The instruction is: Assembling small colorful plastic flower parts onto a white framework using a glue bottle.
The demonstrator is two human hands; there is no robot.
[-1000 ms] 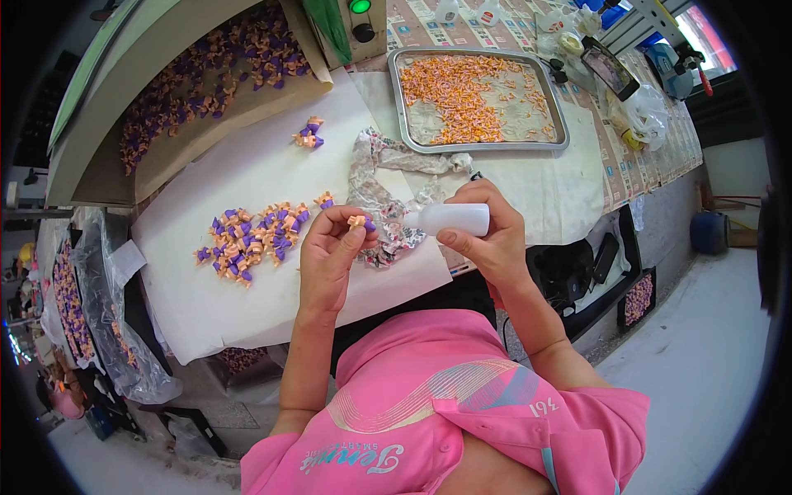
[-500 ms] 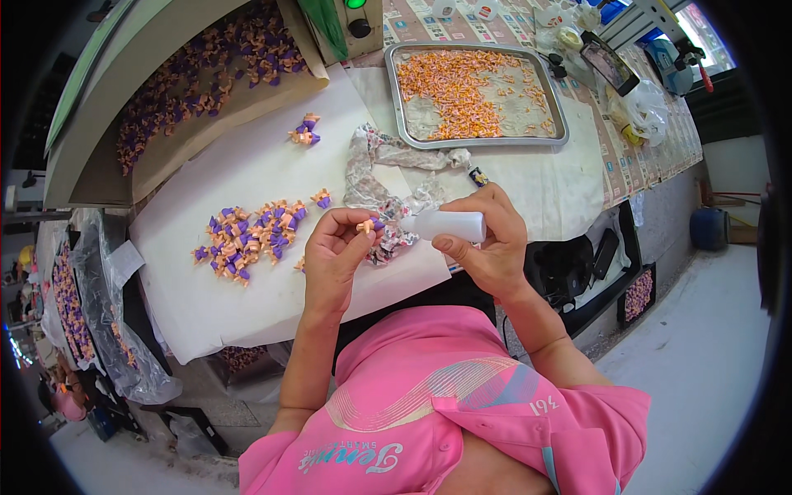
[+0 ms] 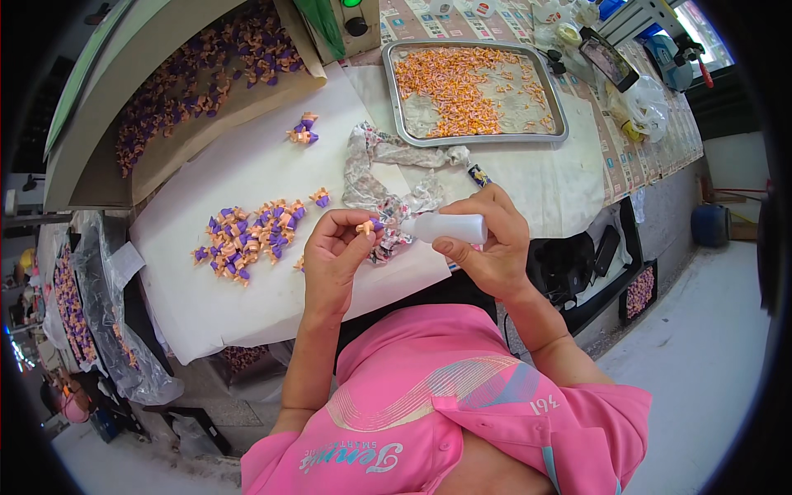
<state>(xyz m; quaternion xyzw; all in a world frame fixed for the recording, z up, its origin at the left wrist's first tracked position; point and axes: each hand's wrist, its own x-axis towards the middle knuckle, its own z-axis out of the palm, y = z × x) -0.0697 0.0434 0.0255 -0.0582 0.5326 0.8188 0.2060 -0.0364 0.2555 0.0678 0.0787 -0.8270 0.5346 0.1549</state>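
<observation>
Left hand (image 3: 332,260) pinches a small orange-and-purple piece (image 3: 366,228) between thumb and fingers. Right hand (image 3: 500,246) is clamped on a white bottle (image 3: 454,228), its nozzle at the piece; contact cannot be confirmed. Hands are apart. Similar pieces lie in a pile (image 3: 246,241) on white paper (image 3: 239,173).

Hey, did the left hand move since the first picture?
Yes: the left hand shifted a little to the right, away from the pile of purple-and-peach pieces lying on the white paper.
</observation>
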